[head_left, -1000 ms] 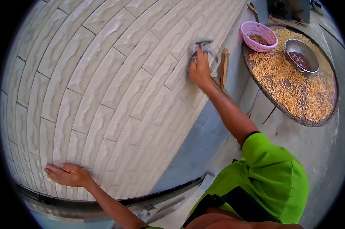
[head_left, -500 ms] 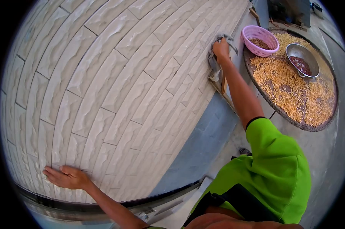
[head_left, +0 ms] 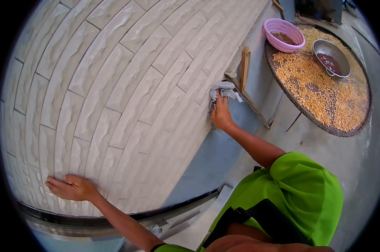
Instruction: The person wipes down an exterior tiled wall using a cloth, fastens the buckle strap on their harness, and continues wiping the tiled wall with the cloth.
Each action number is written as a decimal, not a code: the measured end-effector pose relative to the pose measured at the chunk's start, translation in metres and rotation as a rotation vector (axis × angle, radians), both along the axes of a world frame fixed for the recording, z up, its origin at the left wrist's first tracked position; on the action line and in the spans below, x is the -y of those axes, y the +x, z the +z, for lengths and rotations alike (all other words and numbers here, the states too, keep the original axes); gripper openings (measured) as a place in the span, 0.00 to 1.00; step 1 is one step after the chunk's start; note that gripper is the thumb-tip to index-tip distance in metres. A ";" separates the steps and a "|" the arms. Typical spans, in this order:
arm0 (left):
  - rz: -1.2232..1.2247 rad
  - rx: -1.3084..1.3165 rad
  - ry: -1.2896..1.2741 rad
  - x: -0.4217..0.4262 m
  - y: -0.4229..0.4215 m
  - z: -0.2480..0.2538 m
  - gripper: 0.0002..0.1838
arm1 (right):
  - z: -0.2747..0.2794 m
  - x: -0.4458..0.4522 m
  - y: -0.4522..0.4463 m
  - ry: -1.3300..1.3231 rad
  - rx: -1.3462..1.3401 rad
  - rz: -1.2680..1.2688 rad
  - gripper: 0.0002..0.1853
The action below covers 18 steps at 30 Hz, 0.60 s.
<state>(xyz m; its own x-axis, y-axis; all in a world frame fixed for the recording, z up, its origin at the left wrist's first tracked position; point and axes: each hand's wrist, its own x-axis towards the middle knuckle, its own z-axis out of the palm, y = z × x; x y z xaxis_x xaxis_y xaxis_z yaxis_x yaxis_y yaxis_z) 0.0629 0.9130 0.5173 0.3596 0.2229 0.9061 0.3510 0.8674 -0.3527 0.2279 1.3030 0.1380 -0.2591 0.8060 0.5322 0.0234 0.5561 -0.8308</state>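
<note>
A pale wall of rough, brick-shaped tiles (head_left: 127, 84) fills the left and middle of the view. Low on its left side, my left hand (head_left: 74, 187) lies flat against the tiles with fingers stretched out, holding nothing. My right hand (head_left: 221, 112) presses a crumpled grey cloth (head_left: 224, 91) to the tiles near the wall's right edge, just above the blue-grey lower band (head_left: 211, 155). The cloth partly hides the fingertips.
Right of the wall, a wooden piece (head_left: 244, 69) stands by a wooden strip (head_left: 253, 103). A round woven tray (head_left: 301, 107) bears yellow kernels, a pink basket (head_left: 278, 43) and a metal pan (head_left: 343, 63). A dark-edged metal frame (head_left: 165, 213) runs along the bottom.
My right hand with the cloth first moved right and up, then came down and left to the tiles' lower right edge. My left hand stays at nearly the same place.
</note>
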 end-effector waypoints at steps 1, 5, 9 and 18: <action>-0.001 0.004 0.001 0.001 -0.002 -0.001 0.27 | -0.015 -0.002 -0.001 -0.011 0.025 -0.056 0.45; 0.021 0.016 0.029 0.004 -0.006 0.001 0.27 | -0.024 -0.013 0.004 -0.072 0.010 -0.037 0.45; -0.048 -0.030 -0.008 0.003 -0.006 0.002 0.26 | -0.043 -0.018 -0.004 -0.075 -0.041 -0.118 0.46; -0.094 -0.055 0.005 -0.001 -0.002 0.001 0.26 | -0.041 0.069 -0.011 -0.201 0.069 0.049 0.44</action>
<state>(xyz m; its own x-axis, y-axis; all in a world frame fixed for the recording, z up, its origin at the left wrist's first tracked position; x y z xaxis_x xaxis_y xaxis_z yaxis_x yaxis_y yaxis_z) 0.0605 0.9136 0.5187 0.4277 0.1815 0.8855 0.4108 0.8336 -0.3692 0.2167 1.2343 0.0971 -0.3313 0.8795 0.3417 0.0613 0.3814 -0.9224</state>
